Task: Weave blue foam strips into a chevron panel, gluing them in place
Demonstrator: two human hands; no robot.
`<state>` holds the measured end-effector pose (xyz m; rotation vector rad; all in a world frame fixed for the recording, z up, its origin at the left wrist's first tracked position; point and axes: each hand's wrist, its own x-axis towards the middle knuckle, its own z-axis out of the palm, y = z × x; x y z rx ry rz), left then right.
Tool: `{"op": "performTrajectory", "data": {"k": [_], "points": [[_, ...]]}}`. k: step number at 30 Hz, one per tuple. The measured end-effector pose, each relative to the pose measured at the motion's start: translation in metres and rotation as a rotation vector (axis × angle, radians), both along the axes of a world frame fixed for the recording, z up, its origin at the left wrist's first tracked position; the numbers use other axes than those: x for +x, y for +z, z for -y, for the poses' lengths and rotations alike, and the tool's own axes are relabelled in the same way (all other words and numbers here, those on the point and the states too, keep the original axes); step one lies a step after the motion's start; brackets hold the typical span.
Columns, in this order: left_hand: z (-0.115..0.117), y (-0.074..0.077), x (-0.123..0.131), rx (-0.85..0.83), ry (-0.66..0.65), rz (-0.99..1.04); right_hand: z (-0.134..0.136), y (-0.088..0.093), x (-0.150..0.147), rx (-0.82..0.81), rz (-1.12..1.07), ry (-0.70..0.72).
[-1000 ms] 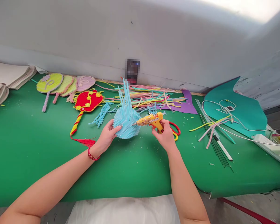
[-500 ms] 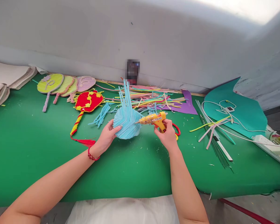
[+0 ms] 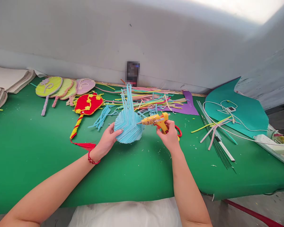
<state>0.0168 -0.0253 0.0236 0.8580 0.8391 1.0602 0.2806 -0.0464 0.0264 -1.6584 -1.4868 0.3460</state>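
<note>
A round light-blue fan (image 3: 129,129) made of pipe cleaners is pinched at its left edge by my left hand (image 3: 109,137), thumb on the front face. Several long blue stems stick up from its top. My right hand (image 3: 169,135) wraps round the handle of a yellow glue gun (image 3: 156,119). The gun's nozzle points left, at or just above the fan's right part; whether it touches I cannot tell. Behind the gun, partly hidden, lie scissors (image 3: 179,130) with red and yellow handles.
Left are a red fan (image 3: 88,104) with a tassel and several pastel fans (image 3: 49,86). Loose pipe cleaners (image 3: 151,97) and purple sheet (image 3: 191,105) lie behind. Right are thin wires (image 3: 219,151), a white cable (image 3: 246,129), teal sheet (image 3: 248,110) and power strip (image 3: 262,140).
The view has shifted slightly. The fan has tilted a little, its upper stems leaning a bit more to the right. Both hands keep their grips, and the nozzle stays by the fan's right part.
</note>
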Motion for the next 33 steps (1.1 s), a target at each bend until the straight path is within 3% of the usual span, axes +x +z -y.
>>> {"op": "performTrajectory", "data": {"k": [33], "points": [[0.0013, 0.0014, 0.0013, 0.004, -0.026, -0.055, -0.0005, 0.0017, 0.0018, 0.021, -0.032, -0.013]]}}
